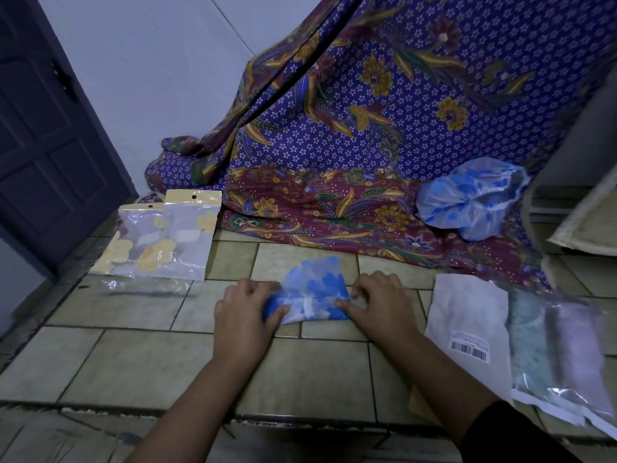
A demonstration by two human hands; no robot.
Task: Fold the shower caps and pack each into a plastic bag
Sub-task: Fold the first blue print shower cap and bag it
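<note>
Your left hand point(247, 310) and right hand point(380, 300) pinch opposite ends of a blue cap point(315, 285) lying flat between them on the tiled worktop point(140, 362), fingers curled, thumbs on the plastic. Bare tile runs from the cap to the worktop's near edge at 6 o'clock. Packed bags point(163, 242) lie at 10 o'clock, a loose cap point(467, 202) on cloth point(334, 145) at 2, a white bag point(467, 315) at 3. The blue cap's long axis runs 9 to 3, frilled hem nearest you.
</note>
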